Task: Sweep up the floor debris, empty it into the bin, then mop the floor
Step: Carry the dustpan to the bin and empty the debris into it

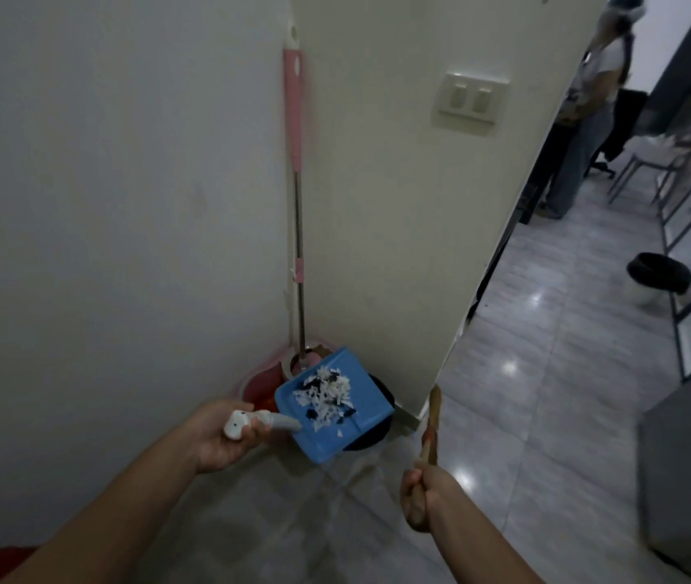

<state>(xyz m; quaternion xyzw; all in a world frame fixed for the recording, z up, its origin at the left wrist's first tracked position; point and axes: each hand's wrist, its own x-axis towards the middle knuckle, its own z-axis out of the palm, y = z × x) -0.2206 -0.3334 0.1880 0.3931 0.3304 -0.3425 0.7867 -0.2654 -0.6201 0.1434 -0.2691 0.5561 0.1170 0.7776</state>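
Head view: left hand (225, 436) wraps its fingers round the white handle (251, 423) of the blue dustpan (373, 408), carrying the pan near level, likely so the load does not spill early. The pan hangs over a dark round bin (371, 438) on the floor at the wall corner, bin mostly hidden beneath it; tipping looks like the step in hand. Debris (326, 392) is a loose heap of white shreds with a few dark scraps, sitting mid-pan, light and easily scattered. Right hand (423, 499) clenches a wooden broom handle (432, 415), held off to the side, clear of the pan. Mop (295, 120), pink grip and metal shaft, stands upright in the corner in a reddish bucket (263, 385) just behind the pan, untouched.
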